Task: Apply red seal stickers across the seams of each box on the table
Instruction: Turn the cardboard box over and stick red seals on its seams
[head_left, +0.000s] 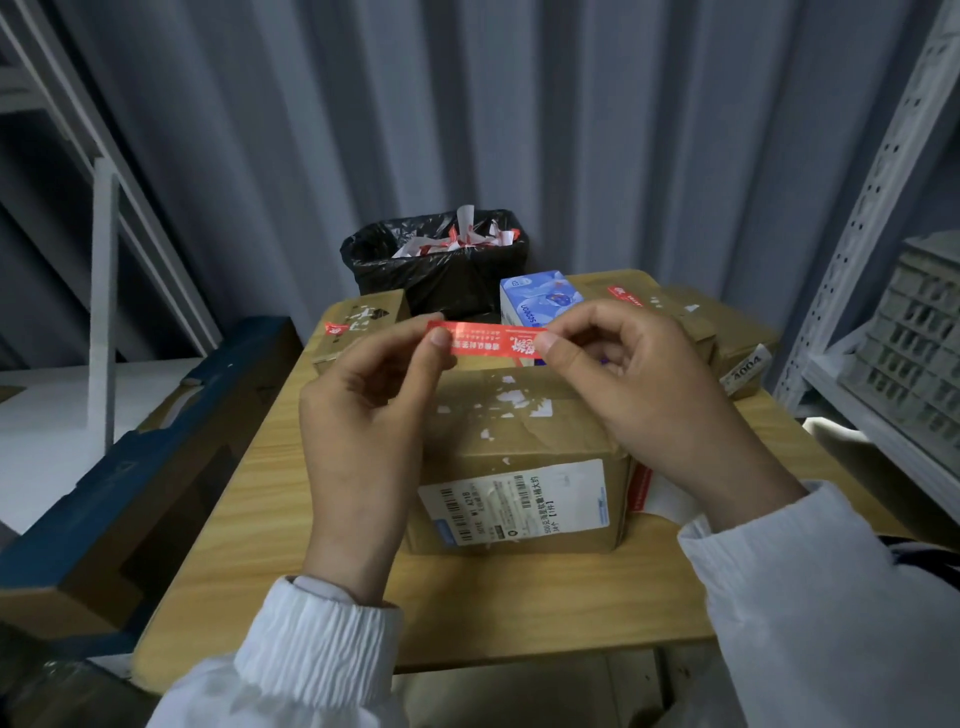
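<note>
Head-worn wide-angle camera looks forward and down at a wooden table (239, 519).
The view is close: the left hand (363, 426) and right hand (654, 395) fill its centre, the corrugated wall (519, 104) rising straight ahead behind the table.

The blue box (540, 295) sits partly hidden behind the red sticker (483, 340) and right hand (654, 395).

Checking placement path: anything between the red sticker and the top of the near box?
Nothing visible. The left hand and right hand pinch the red sticker in the air over the near box; its top carries only white paper scraps.
</note>
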